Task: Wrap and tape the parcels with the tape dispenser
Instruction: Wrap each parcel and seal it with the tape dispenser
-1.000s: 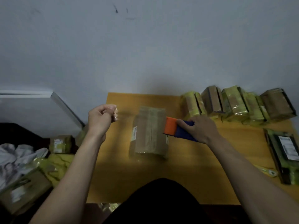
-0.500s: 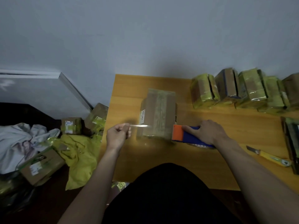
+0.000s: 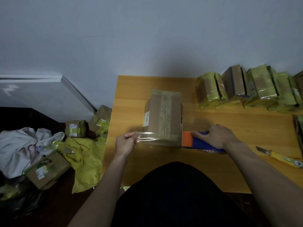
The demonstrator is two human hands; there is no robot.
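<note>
A brown cardboard parcel (image 3: 164, 115) lies in the middle of the orange wooden table (image 3: 229, 122), with tape down its top. My right hand (image 3: 214, 136) grips the blue and orange tape dispenser (image 3: 188, 139) at the parcel's near right corner. A strip of clear tape (image 3: 152, 136) stretches from the dispenser across the parcel's near end. My left hand (image 3: 126, 142) pinches the strip's free end just left of the parcel.
A row of several yellow-wrapped parcels (image 3: 246, 89) stands at the table's back right. A yellow utility knife (image 3: 282, 157) lies at the right edge. On the floor left lie more parcels (image 3: 47, 169), yellow cloth (image 3: 86, 159) and a white bundle (image 3: 21, 145).
My left hand came down from the raised position and pulled the tape leftward across the parcel's near end. The dispenser dropped to the parcel's near right corner. The view tilted down.
</note>
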